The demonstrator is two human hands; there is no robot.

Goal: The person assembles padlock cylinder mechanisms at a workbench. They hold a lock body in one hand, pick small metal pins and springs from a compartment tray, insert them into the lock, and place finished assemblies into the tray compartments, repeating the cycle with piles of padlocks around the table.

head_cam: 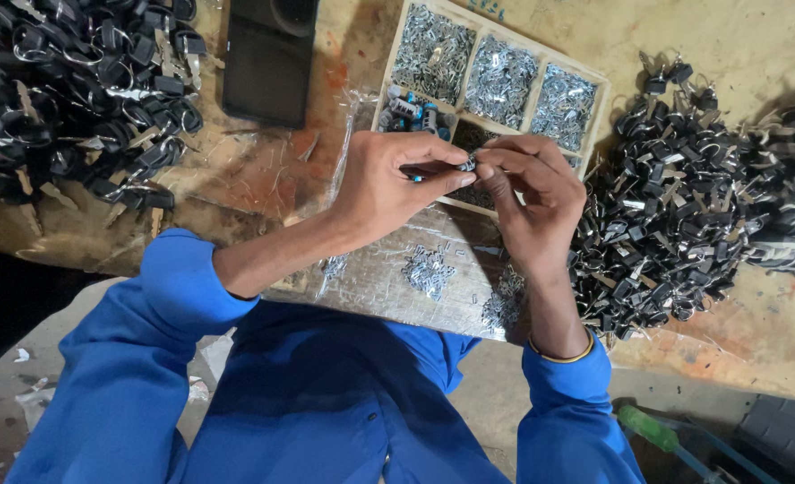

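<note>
My left hand (388, 184) and right hand (532, 193) meet fingertip to fingertip, both pinched on one small metal part (465, 165) above the tray (605, 90)

We cannot make out the tiny metal part (466, 165) pinched between our left hand (388, 184) and right hand (532, 193); fingers cover most of it. The wooden tray (603, 90) is partly hidden behind both hands.

Clear crinkled plastic bag (388, 278) under small metal bits, flat black rectangular device (267, 63) top centre, screen dark
</note>
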